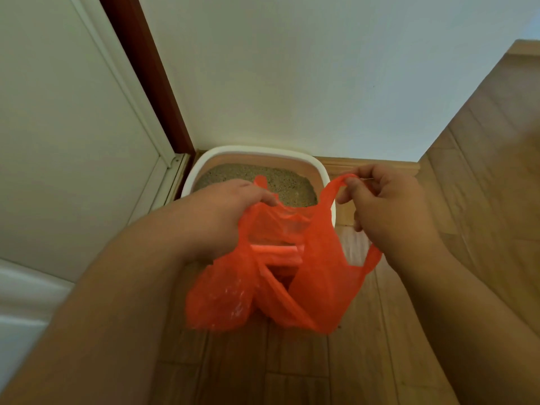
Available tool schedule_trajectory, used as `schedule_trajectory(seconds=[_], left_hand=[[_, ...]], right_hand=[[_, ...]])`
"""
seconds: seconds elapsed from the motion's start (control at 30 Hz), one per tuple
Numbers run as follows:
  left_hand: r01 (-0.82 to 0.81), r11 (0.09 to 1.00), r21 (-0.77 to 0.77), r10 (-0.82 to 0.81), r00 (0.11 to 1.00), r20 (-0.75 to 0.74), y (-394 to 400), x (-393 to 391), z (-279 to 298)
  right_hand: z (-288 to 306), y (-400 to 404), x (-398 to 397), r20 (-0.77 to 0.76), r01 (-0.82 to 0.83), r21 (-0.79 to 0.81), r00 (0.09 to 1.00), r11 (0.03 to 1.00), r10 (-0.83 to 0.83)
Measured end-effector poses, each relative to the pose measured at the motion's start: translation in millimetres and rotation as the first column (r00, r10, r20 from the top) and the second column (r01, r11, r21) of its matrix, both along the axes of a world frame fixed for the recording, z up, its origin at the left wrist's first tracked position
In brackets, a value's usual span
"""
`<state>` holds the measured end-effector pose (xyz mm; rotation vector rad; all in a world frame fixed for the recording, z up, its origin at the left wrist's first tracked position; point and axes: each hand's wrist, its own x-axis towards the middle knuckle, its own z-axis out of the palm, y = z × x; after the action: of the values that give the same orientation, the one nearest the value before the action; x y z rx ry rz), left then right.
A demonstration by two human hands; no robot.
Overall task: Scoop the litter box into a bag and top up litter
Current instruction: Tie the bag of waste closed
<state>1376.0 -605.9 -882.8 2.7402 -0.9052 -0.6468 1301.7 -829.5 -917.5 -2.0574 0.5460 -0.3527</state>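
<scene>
Left hand (230, 211) grips bag (292, 276) rim | right hand (388, 206) pinches handle | litter box (321, 168) beyond

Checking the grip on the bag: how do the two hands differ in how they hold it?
The left hand grips bunched plastic at the bag mouth; the right hand pinches one stretched handle loop. The left sits lower, over the litter box; the right is higher, beside it. Both hold the bag.
</scene>
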Motion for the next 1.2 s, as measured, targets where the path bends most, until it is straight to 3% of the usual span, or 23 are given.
schedule_trajectory(seconds=[0.1, 0.23, 0.3, 0.4, 0.5, 0.67, 0.83, 1.0, 1.2], left_hand=[[-0.057, 0.99, -0.127, 0.079, 0.982, 0.171, -2.5, 5.8, -8.8], [-0.094, 0.97, -0.222, 0.174, 0.91, 0.376, -3.7, 8.6, -11.1], [-0.1, 0.967, -0.233, 0.195, 0.884, 0.426, -6.3, 6.7, -10.2], [-0.107, 0.952, -0.286, 0.225, 0.879, 0.42, -10.3, 4.0, -7.2], [-0.114, 0.915, -0.387, 0.269, 0.888, 0.373, -13.9, 2.8, -6.5], [-0.203, 0.795, -0.571, 0.273, 0.961, 0.038, -19.6, -2.5, -0.7], [-0.213, 0.712, -0.669, 0.304, 0.952, 0.021, -22.7, -5.0, -0.2], [-0.252, 0.739, -0.624, 0.298, 0.954, -0.033, -28.9, -9.5, -4.3], [-0.303, 0.695, -0.652, 0.192, 0.952, -0.238, -35.4, -17.6, -8.3]], right_hand=[[2.9, 2.0, 4.8, 0.045, 0.011, 0.19, 0.999, 0.982, -0.02], [10.9, 10.0, 4.4, 0.146, -0.082, 0.521, 0.989, 0.849, 0.006], [9.2, 10.9, 2.8, 0.176, -0.16, 0.567, 0.982, 0.808, 0.07], [7.8, 12.0, 0.4, 0.158, -0.233, 0.5, 0.971, 0.834, 0.177], [9.7, 16.6, -2.0, 0.171, -0.272, 0.474, 0.961, 0.837, 0.216], [14.6, 19.6, -1.1, 0.225, -0.239, 0.411, 0.962, 0.88, 0.156], [16.9, 16.6, -2.0, 0.3, -0.269, 0.366, 0.94, 0.891, 0.16], [11.8, 16.8, -1.4, 0.277, -0.188, 0.168, 0.951, 0.968, 0.136], [14.8, 22.7, -1.3, 0.274, -0.205, 0.328, 0.955, 0.922, 0.115]])
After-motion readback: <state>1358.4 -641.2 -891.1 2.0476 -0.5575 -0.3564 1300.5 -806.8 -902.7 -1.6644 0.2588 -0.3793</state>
